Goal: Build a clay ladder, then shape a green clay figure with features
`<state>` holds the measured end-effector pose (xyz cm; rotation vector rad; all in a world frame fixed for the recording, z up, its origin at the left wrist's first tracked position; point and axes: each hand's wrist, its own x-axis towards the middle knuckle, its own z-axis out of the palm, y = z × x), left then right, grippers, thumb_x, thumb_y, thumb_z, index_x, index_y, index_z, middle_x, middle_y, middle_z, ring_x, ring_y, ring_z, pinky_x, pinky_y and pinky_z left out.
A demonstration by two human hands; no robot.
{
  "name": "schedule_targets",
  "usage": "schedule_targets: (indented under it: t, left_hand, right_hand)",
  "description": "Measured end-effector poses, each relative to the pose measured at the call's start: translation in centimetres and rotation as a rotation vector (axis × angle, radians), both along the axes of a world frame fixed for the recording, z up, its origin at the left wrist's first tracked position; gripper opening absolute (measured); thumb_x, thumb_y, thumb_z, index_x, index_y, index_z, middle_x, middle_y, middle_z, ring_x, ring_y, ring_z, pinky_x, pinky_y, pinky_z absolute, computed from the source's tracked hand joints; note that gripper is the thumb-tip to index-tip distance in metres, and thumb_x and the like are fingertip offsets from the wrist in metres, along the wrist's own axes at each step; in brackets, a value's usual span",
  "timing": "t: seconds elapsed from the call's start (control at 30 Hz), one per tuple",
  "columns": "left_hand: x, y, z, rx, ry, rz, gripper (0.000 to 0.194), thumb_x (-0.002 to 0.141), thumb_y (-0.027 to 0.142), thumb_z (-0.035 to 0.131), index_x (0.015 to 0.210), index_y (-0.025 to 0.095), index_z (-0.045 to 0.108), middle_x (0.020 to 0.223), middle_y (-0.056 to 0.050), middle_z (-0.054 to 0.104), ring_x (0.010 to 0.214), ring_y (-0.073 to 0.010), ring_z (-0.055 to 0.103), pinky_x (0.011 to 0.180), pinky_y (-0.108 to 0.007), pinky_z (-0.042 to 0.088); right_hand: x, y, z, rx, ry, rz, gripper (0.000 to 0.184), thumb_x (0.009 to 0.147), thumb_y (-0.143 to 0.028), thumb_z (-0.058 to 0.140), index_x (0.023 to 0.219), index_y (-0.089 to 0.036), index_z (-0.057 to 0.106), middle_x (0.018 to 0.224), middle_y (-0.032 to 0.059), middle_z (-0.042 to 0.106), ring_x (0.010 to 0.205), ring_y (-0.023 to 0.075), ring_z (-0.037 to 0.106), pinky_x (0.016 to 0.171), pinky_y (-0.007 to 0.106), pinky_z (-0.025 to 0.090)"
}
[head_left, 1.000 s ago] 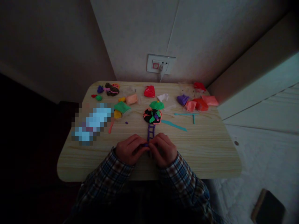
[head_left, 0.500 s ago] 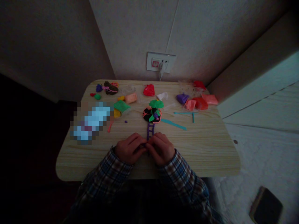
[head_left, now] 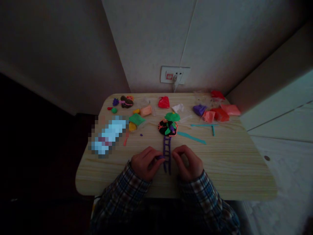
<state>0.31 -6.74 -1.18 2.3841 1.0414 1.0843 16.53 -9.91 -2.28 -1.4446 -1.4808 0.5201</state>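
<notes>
A purple clay ladder [head_left: 167, 147] lies on the table, its top end meeting a black clay piece [head_left: 163, 129] decorated with green leaves, purple balls and an orange edge. My left hand [head_left: 146, 162], left of the ladder, pinches a short purple clay strip [head_left: 160, 157] between thumb and fingers. On the ladder's right side is my right hand [head_left: 188, 162], thumb and forefinger pressed together; whatever may be between the tips is too small to make out. Below the lowest visible rung, the two ladder rails run on toward me.
Clay packets, among them a red one [head_left: 163, 102], a purple one [head_left: 199, 110] and a green one [head_left: 137, 119], lie along the back. Teal modelling tools [head_left: 204, 125] and a flat teal knife [head_left: 192, 137] lie right. A blurred-out bright object [head_left: 110, 133] sits left.
My hands have moved apart, uncovering the lower ladder. The purple strip now shows in my left hand. The whole view has shifted, so the table appears lower and farther right.
</notes>
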Motion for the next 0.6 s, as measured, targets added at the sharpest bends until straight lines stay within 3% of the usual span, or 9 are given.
schedule_targets:
  t: [0.17,0.5,0.6]
  left_hand:
    - [0.0,0.0,0.2,-0.024,-0.006,0.010,0.013,0.088,0.023,0.052,0.084,0.014,0.060,0.068,-0.003,0.064,0.049,-0.0086,0.056,0.047,-0.017,0.048]
    - [-0.1,0.2,0.1,-0.005,0.002,0.000,0.011,0.088,0.020,0.051,0.085,0.014,0.059,0.069,-0.004,0.065,0.050,-0.0089,0.056,0.050,-0.019,0.049]
    - [-0.2,0.2,0.1,-0.010,0.006,-0.004,0.011,0.087,0.020,0.051,0.084,0.015,0.060,0.069,-0.003,0.065,0.051,-0.0090,0.057,0.049,-0.018,0.048]
  right_hand:
    - [0.2,0.1,-0.5,-0.042,0.046,-0.042,0.013,0.085,-0.027,0.052,0.075,-0.021,0.057,0.066,0.0001,0.060,0.063,0.0142,0.054,0.063,0.027,0.044]
    - [0.9,0.0,0.3,-0.179,0.071,-0.107,0.031,0.086,-0.034,0.045,0.058,-0.021,0.047,0.047,-0.0057,0.043,0.045,0.0085,0.040,0.047,0.022,0.033]
    - [1.2,0.1,0.0,-0.204,0.081,-0.123,0.031,0.085,-0.036,0.050,0.057,-0.020,0.051,0.046,-0.0056,0.046,0.043,0.0081,0.041,0.046,0.022,0.033]
